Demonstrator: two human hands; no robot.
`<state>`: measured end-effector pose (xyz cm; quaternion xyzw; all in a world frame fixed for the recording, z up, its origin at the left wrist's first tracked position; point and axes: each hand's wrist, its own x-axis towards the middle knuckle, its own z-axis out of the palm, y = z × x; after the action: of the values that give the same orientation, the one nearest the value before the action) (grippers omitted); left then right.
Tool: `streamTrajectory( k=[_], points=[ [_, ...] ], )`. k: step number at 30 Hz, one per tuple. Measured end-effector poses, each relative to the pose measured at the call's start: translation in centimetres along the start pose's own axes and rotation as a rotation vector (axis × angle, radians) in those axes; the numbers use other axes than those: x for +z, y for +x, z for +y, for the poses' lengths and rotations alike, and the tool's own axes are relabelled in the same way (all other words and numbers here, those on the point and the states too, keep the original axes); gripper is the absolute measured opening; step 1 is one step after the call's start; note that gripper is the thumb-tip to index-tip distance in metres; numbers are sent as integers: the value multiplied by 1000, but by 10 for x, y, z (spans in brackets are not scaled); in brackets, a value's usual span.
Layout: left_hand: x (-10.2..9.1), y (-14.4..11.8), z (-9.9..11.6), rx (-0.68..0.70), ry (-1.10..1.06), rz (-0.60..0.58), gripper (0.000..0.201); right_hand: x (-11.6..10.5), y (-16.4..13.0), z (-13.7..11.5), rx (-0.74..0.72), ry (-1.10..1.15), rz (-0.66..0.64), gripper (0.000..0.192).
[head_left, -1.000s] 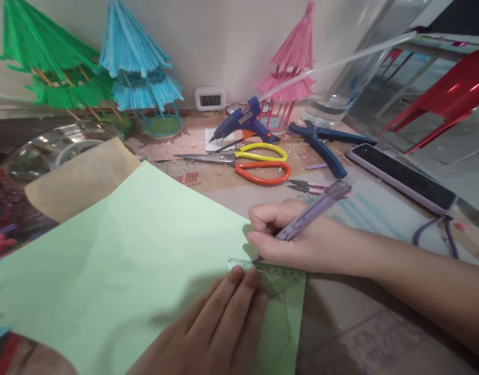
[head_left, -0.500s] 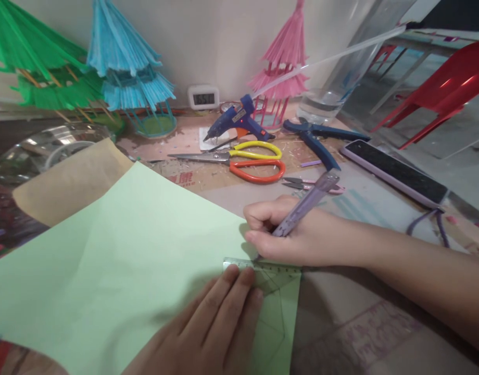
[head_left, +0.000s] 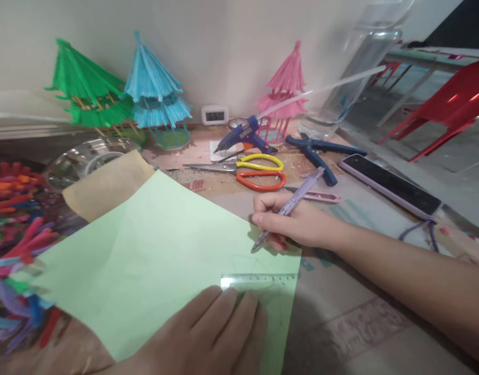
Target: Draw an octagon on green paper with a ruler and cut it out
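On the green paper (head_left: 165, 234), thin lines (head_left: 245, 256) are drawn, the larger part unmarked; left hand (head_left: 202, 333) flattened on a ruler (head_left: 259, 278), right hand (head_left: 302, 223) gripping a pen (head_left: 305, 188).

"What lies on the paper (head_left: 177, 224)?"
"The ruler (head_left: 259, 279), with the left hand (head_left: 208, 333) at its near side."
"And behind the paper?"
"Scissors (head_left: 229, 167), with the glue gun (head_left: 241, 134) behind them; the pliers (head_left: 312, 148) sit to their right, and the phone (head_left: 391, 185) right of those."
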<state>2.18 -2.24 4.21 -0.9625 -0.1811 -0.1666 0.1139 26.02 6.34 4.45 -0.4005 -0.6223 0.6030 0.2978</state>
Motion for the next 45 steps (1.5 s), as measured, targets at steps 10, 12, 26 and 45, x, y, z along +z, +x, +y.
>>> streamTrajectory(
  k=[10, 12, 26, 45],
  points=[
    [-14, 9, -11, -73, 71, -242, 12, -2, 5, -1, 7, 15, -27, 31],
    [-26, 4, -34, -210, 186, -300, 14, -1, 5, -2, -4, 4, -31, 30],
    [-60, -42, -126, -908, 309, -451, 34, 11, 4, -2, -100, -49, -33, 39],
    [-16, 43, -138, -499, 136, 58, 31, 32, 0, -2, -176, 62, -3, 63]
  ],
)
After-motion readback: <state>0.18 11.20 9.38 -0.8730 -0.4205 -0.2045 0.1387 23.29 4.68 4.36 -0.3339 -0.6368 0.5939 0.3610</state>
